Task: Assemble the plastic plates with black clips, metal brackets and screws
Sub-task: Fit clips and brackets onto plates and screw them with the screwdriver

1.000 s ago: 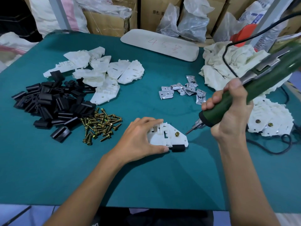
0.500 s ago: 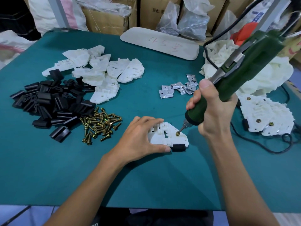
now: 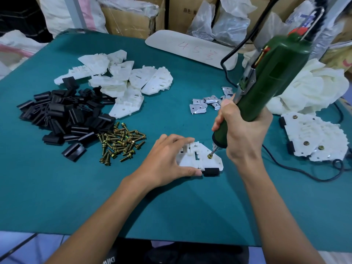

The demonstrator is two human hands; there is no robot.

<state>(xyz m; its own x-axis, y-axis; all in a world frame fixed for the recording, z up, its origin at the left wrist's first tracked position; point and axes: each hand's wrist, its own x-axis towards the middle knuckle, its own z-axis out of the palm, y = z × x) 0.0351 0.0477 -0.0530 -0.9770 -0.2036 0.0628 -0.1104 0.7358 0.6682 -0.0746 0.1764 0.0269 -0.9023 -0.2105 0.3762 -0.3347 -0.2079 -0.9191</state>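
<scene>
Right now the white plastic plate point(image 3: 187, 159) lies flat in the middle of the green table mat point(image 3: 76, 197), straight in front of me. A black clip point(image 3: 211, 172) is seated on its near edge, and a brass screw point(image 3: 210, 156) stands in the hole by its right corner.

My left hand point(image 3: 167, 161) presses down on the plate's left half. Its fingers are laid flat over the plate and the thumb runs along the near edge, so it is clamped round nothing. My right hand point(image 3: 245, 130) is wrapped tight round the green electric screwdriver point(image 3: 270, 82), whose bit point(image 3: 215, 149) meets the screw head at a slant rather than square on.

That lean is my main worry. Under power the bit could cam out, skate across the plastic and scar it, or jump towards my left fingertips point(image 3: 190, 140) just beside it. A slanted drive could also cross-thread the screw. I cannot tell whether one of the metal brackets point(image 3: 202, 105) sits lined up underneath. With only downward pressure holding it, the plate could spin under the torque.

Further out, the screwdriver's cord point(image 3: 312, 177) trails past the finished assemblies point(image 3: 314, 138) and could drag them. The loose screws point(image 3: 120, 143) and spare clips point(image 3: 62, 115) lie well apart on the left.
</scene>
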